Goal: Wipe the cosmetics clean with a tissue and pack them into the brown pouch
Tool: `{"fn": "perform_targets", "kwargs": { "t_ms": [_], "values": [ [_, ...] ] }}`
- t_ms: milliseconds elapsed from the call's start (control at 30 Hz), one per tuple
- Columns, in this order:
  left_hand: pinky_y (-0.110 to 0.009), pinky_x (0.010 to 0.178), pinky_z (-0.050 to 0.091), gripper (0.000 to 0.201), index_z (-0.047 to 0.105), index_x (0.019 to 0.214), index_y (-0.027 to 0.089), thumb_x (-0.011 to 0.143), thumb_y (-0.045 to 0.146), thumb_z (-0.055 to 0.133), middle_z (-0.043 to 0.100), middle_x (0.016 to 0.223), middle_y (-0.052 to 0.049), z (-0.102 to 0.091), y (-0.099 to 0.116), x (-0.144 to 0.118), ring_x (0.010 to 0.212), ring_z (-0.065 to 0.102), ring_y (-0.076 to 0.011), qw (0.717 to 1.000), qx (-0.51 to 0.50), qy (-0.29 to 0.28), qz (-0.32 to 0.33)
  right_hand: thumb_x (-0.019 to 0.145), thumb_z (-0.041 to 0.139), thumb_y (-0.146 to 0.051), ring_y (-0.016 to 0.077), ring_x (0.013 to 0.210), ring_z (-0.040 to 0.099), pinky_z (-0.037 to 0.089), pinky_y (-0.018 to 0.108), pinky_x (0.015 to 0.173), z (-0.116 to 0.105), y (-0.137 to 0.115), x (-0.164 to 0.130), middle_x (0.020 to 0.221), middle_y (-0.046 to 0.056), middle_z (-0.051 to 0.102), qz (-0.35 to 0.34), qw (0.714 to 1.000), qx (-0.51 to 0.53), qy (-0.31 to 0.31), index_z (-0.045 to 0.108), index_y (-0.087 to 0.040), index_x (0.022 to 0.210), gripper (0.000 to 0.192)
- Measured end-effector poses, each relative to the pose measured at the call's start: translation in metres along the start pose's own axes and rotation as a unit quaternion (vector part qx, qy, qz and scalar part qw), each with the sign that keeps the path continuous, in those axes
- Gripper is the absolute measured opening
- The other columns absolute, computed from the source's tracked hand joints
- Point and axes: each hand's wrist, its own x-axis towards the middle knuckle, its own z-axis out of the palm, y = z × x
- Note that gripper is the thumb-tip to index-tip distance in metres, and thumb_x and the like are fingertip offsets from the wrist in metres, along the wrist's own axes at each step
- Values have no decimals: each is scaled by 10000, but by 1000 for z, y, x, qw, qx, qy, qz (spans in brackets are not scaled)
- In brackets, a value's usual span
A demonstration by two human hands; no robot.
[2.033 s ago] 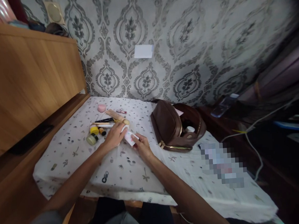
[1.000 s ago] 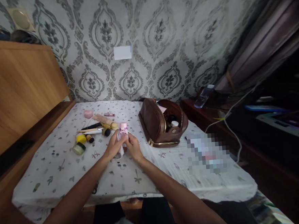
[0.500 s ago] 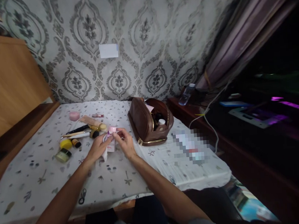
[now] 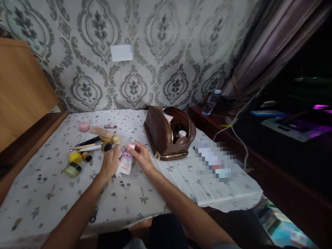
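Note:
By its pink cap end, my right hand [image 4: 142, 156] pinches a small white-and-pink tube [image 4: 126, 164] with a purple print, its flat end pointing down. My left hand [image 4: 110, 161] is closed just left of the tube, around a white wipe [image 4: 118, 172] whose end hangs below the fingers. Both hands are above the patterned white cloth. Left of them lie makeup brushes [image 4: 89, 148], a beige tube [image 4: 100, 133], a yellow round item [image 4: 75, 157] and a green jar with a dark lid [image 4: 73, 169].
A brown cosmetic bag [image 4: 161, 134] stands unzipped right of my hands, with items inside. A pink jar [image 4: 84, 126] and a lip gloss tube [image 4: 110, 126] lie farther back. A clear bottle [image 4: 211, 102] stands on the dark ledge at right.
My left hand has drawn slightly away from the tube, with the wipe. The tube now shows more of its printed front, held by my right hand. The view has shifted slightly.

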Motion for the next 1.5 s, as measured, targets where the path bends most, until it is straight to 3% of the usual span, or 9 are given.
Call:
{"fn": "perform_targets", "kwargs": {
  "t_ms": [200, 367, 533, 667, 767, 1000, 1167, 1333, 1500],
  "values": [
    [-286, 746, 430, 262, 452, 783, 226, 972, 376, 350, 527, 739, -4, -1, 8, 1, 747, 506, -176, 999, 15, 38, 27, 624, 772, -562, 112, 587, 471, 383, 237, 558, 4, 8, 0, 642, -38, 548, 10, 1000, 0, -28, 532, -205, 705, 438],
    [-284, 797, 437, 208, 528, 863, 202, 942, 378, 449, 586, 841, -15, -4, 10, -1, 820, 549, -175, 998, -3, -27, 58, 661, 715, -634, 104, 472, 409, 350, 250, 456, 4, 14, 0, 568, -59, 488, 37, 998, -10, -49, 536, -223, 739, 456],
    [-271, 690, 389, 244, 469, 741, 200, 906, 376, 496, 498, 717, 18, -6, 7, 1, 710, 499, -152, 996, -4, -75, 50, 690, 717, -611, 104, 487, 437, 359, 242, 457, -3, 15, 4, 557, -57, 468, 24, 999, 5, 31, 555, -205, 717, 437],
    [-248, 596, 321, 247, 415, 717, 201, 872, 354, 532, 399, 654, 51, -7, 3, 1, 630, 414, -122, 993, -3, -115, 15, 692, 728, -597, 87, 519, 415, 360, 223, 479, -10, 14, 9, 585, -61, 476, 3, 993, 66, 103, 570, -192, 709, 435],
    [-234, 577, 325, 196, 449, 780, 197, 848, 341, 563, 421, 677, 55, -5, -1, 0, 630, 419, -116, 992, -31, -117, -26, 658, 770, -573, 88, 525, 417, 376, 225, 485, -12, 13, 10, 595, -64, 491, 5, 986, 113, 124, 567, -199, 703, 428],
    [-212, 483, 434, 300, 502, 1000, 197, 827, 404, 633, 544, 782, 19, -1, -13, 3, 606, 536, -123, 973, -178, -21, -142, 570, 859, -493, 112, 550, 546, 442, 247, 525, -7, 15, 8, 705, -30, 640, 88, 983, 145, 69, 617, -203, 842, 466],
    [-181, 376, 381, 346, 569, 938, 174, 805, 468, 694, 534, 644, 44, 3, -16, 5, 451, 478, -80, 939, -274, 50, -200, 551, 882, -451, 112, 560, 579, 449, 233, 532, -6, 17, 7, 690, -55, 644, 82, 986, 141, 47, 596, -216, 917, 521],
    [-186, 348, 356, 394, 573, 913, 159, 824, 535, 647, 550, 591, 43, 10, -18, 6, 374, 476, -75, 917, -320, 26, -236, 567, 876, -457, 109, 576, 588, 509, 261, 609, -5, 19, 9, 717, -56, 658, 35, 985, 147, 82, 551, -226, 890, 512],
    [-169, 374, 371, 401, 537, 1026, 170, 797, 468, 676, 647, 751, -1, 11, -17, 6, 483, 599, -101, 900, -347, 1, -262, 570, 876, -441, 108, 596, 598, 516, 263, 638, -4, 20, 8, 718, -61, 655, 22, 987, 138, 83, 531, -226, 877, 510]
  ]
}}
